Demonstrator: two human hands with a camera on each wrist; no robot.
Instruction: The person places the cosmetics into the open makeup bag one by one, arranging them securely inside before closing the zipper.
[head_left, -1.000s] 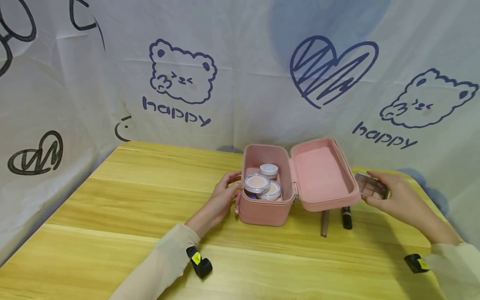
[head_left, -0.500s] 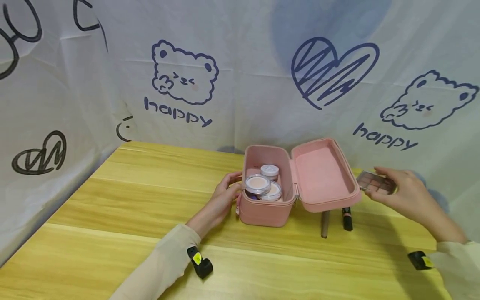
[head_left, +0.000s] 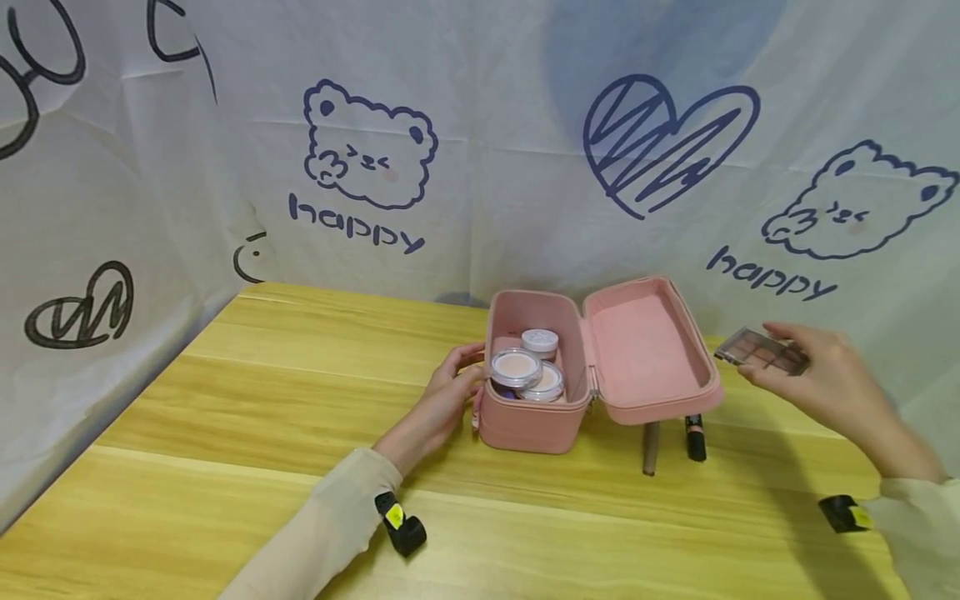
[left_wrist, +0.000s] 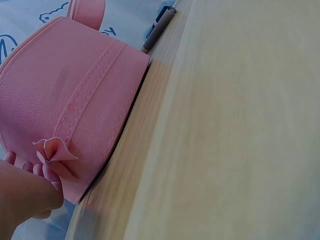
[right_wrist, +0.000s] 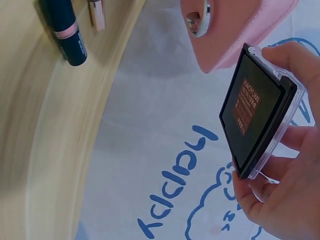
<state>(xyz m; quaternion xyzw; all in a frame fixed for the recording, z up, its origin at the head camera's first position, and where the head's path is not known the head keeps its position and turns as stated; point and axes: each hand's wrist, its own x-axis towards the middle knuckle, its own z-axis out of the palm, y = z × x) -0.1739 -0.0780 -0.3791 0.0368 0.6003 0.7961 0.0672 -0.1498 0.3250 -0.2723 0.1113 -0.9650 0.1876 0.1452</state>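
An open pink makeup case [head_left: 532, 429] stands on the table, its lid [head_left: 648, 350] swung out to the right. My left hand [head_left: 446, 396] holds the case at its left end; in the left wrist view the curled fingers [left_wrist: 50, 175] lie beside a pink bow-shaped tab [left_wrist: 55, 152]. Inside the case are two round clear-rimmed compacts [head_left: 515, 367] and a white-lidded jar [head_left: 539, 341]. My right hand [head_left: 840, 375] grips a clear-lidded eyeshadow palette [head_left: 765, 350] by its edges, raised right of the lid. The right wrist view shows the palette's dark labelled back [right_wrist: 252, 110].
Below the lid, a dark lipstick-like tube [head_left: 696, 442] and a slim brown stick [head_left: 650, 450] lie on the wooden table [head_left: 262, 400]. A white printed cloth [head_left: 510, 192] hangs behind the table's back edge.
My right hand has moved right and slightly up with the palette, away from the case lid, turning it a little. The left hand and the case stay put.
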